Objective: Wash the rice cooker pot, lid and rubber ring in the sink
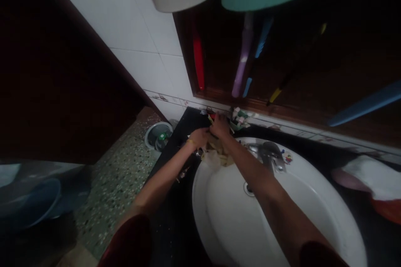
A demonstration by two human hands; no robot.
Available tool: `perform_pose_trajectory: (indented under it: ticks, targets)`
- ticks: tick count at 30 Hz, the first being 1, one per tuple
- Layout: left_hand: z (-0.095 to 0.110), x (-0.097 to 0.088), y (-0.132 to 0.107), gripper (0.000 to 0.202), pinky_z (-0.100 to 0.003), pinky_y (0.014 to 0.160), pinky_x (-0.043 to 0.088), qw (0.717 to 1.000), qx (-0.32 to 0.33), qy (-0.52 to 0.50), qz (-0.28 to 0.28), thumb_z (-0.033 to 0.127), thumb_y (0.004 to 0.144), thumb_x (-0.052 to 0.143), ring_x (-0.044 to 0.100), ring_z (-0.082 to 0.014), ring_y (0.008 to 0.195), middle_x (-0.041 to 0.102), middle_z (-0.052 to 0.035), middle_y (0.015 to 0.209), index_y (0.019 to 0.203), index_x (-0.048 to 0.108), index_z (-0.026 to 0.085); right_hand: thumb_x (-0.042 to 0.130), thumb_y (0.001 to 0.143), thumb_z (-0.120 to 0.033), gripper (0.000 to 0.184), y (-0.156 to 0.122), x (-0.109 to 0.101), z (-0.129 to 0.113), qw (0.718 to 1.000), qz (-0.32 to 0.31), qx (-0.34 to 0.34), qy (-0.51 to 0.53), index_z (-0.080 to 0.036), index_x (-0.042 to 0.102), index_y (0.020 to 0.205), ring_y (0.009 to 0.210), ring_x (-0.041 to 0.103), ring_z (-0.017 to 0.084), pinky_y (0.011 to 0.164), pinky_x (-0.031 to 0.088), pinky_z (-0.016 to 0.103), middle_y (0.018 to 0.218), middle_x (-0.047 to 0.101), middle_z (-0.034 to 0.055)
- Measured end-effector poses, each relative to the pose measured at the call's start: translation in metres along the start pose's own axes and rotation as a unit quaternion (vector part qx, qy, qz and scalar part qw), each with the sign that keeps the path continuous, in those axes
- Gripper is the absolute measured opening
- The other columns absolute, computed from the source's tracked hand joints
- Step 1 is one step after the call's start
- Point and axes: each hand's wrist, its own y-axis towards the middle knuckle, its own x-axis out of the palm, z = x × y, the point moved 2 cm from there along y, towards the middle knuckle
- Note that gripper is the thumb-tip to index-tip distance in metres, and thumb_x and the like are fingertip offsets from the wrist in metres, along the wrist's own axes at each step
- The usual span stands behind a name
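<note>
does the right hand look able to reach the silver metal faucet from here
Probably yes: the silver metal faucet stands just beside the right forearm, apparently unblocked, though the right hand would need to draw back.

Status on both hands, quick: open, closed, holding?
Left hand: above the glossy black countertop; too dark and blurred to tell its grip.
Right hand: just beyond the white oval ceramic sink; grip cannot be told.
</note>
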Motion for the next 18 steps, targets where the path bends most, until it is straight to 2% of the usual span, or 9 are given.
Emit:
perform_pose_trajectory:
  ticks: [1, 3, 5, 6, 8, 10, 12, 15, 18]
  targets:
    - [0.000, 0.000, -0.014, 0.042, -0.048, 0.103, 0.040, 0.996, 0.032, 0.078, -0.044, 0.045, 0.071, 0.068, 0.050, -0.0343, 0.124, 0.062, -0.0111, 0.124, 0.107, 0.068, 0.023, 0.063, 0.074, -0.020, 0.077, 0.006, 0.002, -0.002, 0.999, -0.016, 0.001, -0.035, -0.005, 0.033, 0.143, 0.130, 0.036, 0.038, 0.104, 0.030, 0.049, 0.141, 0.039, 0.0276]
    - [0.002, 0.008, -0.037, 0.058, -0.060, 0.106, 0.030, 0.967, 0.070, 0.219, -0.112, 0.053, 0.069, 0.068, 0.033, -0.0395, 0.136, 0.044, -0.0102, 0.145, 0.121, 0.062, 0.029, 0.067, 0.074, -0.027, 0.074, 0.012, 0.006, -0.003, 0.995, -0.047, 0.000, -0.093, -0.018, 0.037, 0.142, 0.127, 0.040, 0.037, 0.100, 0.034, 0.050, 0.140, 0.041, 0.0217]
    - [0.008, 0.020, -0.050, 0.067, -0.065, 0.103, 0.030, 0.940, 0.079, 0.299, -0.141, 0.061, 0.071, 0.063, 0.025, -0.0421, 0.138, 0.030, -0.0103, 0.153, 0.130, 0.054, 0.031, 0.068, 0.075, -0.036, 0.066, 0.014, 0.010, -0.001, 0.989, -0.078, 0.022, -0.122, -0.023, 0.044, 0.136, 0.122, 0.045, 0.035, 0.095, 0.038, 0.048, 0.135, 0.046, 0.0173]
    - [0.011, 0.026, -0.051, 0.068, -0.064, 0.101, 0.033, 0.935, 0.079, 0.313, -0.144, 0.063, 0.072, 0.061, 0.027, -0.0423, 0.137, 0.029, -0.0109, 0.153, 0.131, 0.053, 0.032, 0.067, 0.076, -0.040, 0.063, 0.015, 0.012, 0.001, 0.987, -0.091, 0.040, -0.127, -0.022, 0.047, 0.133, 0.120, 0.047, 0.034, 0.094, 0.040, 0.047, 0.132, 0.049, 0.0168]
    - [0.018, 0.038, -0.047, 0.066, -0.057, 0.098, 0.040, 0.932, 0.093, 0.325, -0.132, 0.063, 0.071, 0.063, 0.035, -0.0406, 0.131, 0.039, -0.0130, 0.145, 0.128, 0.057, 0.029, 0.063, 0.079, -0.041, 0.053, 0.016, 0.016, 0.003, 0.985, -0.103, 0.062, -0.128, -0.016, 0.053, 0.124, 0.117, 0.050, 0.032, 0.091, 0.042, 0.043, 0.125, 0.054, 0.0179]
    - [0.022, 0.047, -0.039, 0.055, -0.050, 0.097, 0.042, 0.928, 0.138, 0.324, -0.119, 0.053, 0.074, 0.065, 0.046, -0.0354, 0.120, 0.054, -0.0152, 0.127, 0.119, 0.062, 0.021, 0.056, 0.084, -0.034, 0.038, 0.015, 0.020, 0.003, 0.985, -0.100, 0.053, -0.132, -0.012, 0.059, 0.115, 0.115, 0.051, 0.031, 0.090, 0.043, 0.041, 0.119, 0.058, 0.0188]
    - [0.020, 0.050, -0.035, 0.037, -0.044, 0.097, 0.042, 0.928, 0.191, 0.301, -0.110, 0.039, 0.078, 0.062, 0.054, -0.0288, 0.106, 0.062, -0.0144, 0.106, 0.105, 0.065, 0.014, 0.049, 0.087, -0.026, 0.030, 0.012, 0.022, 0.004, 0.987, -0.084, 0.030, -0.136, -0.012, 0.060, 0.110, 0.115, 0.052, 0.030, 0.090, 0.042, 0.040, 0.117, 0.059, 0.0184]
    - [0.008, 0.032, -0.044, 0.014, -0.037, 0.087, 0.046, 0.947, 0.229, 0.215, -0.066, 0.026, 0.079, 0.056, 0.057, -0.0217, 0.087, 0.062, -0.0092, 0.087, 0.086, 0.061, 0.015, 0.044, 0.090, -0.028, 0.030, 0.008, 0.019, 0.007, 0.992, -0.061, 0.006, -0.111, -0.011, 0.057, 0.110, 0.108, 0.056, 0.027, 0.088, 0.043, 0.036, 0.112, 0.062, 0.0169]
    - [-0.014, -0.016, -0.062, 0.012, -0.028, 0.065, 0.045, 0.975, 0.187, 0.095, 0.065, 0.030, 0.080, 0.054, 0.052, -0.0152, 0.067, 0.056, -0.0020, 0.074, 0.083, 0.054, 0.019, 0.039, 0.093, -0.031, 0.029, -0.003, 0.007, 0.013, 0.997, -0.043, -0.014, -0.056, -0.013, 0.053, 0.110, 0.098, 0.061, 0.023, 0.083, 0.045, 0.030, 0.110, 0.062, 0.0150]
